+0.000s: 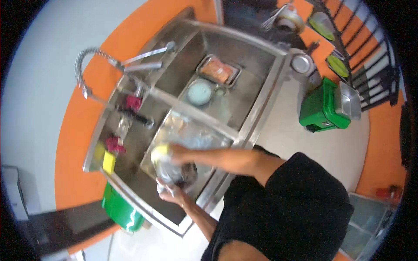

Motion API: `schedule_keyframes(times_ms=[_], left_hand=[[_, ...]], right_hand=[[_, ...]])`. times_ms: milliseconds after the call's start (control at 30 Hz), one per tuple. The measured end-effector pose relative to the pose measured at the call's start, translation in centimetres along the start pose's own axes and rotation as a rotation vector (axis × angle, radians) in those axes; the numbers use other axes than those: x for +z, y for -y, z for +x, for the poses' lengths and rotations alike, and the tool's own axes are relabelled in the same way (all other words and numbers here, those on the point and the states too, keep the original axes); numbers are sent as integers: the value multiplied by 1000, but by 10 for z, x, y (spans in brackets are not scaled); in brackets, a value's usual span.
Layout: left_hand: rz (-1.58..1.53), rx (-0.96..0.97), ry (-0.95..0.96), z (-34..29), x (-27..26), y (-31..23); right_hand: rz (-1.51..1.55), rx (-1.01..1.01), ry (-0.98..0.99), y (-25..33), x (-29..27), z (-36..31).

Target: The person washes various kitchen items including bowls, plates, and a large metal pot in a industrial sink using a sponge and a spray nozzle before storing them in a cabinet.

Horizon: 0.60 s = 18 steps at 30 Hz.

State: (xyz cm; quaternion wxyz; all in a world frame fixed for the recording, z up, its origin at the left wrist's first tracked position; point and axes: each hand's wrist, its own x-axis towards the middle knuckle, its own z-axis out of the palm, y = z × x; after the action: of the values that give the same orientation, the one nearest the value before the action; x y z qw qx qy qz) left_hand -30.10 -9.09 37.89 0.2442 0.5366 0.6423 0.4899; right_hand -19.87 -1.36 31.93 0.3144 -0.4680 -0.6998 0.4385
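This is a kitchen, shown by its two-basin stainless-steel sink (205, 116), silver spring-coil faucet (103, 54) at ten o'clock, yellow rectangular sponge (109, 162) at eight and silver wire whisk (270, 20) at one.

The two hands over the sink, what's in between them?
A shiny, dark, rounded vessel is between the left hand and the right hand; the head view shows it, though blurred.

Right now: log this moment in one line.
right hand: holds yellow sponge-like item against metal vessel | left hand: touches vessel, whitish foam on hand | location: sink
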Motion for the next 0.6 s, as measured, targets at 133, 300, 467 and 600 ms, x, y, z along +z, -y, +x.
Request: schedule_keyframes(times_ms=[133,300,467,600], left_hand=[[-265,16,-64,-1,-4,37],[-258,-336,-136,-7,14,-19],[-615,-423,27,-16,-20,34],[-618,-334,232,-10,-22,46]], right_hand=[[-427,-524,-167,61,-8,-32],[360,-133,-271,-73,-23,28],[-105,120,44,36,-44,18],[-424,-58,211,50,-27,10]])
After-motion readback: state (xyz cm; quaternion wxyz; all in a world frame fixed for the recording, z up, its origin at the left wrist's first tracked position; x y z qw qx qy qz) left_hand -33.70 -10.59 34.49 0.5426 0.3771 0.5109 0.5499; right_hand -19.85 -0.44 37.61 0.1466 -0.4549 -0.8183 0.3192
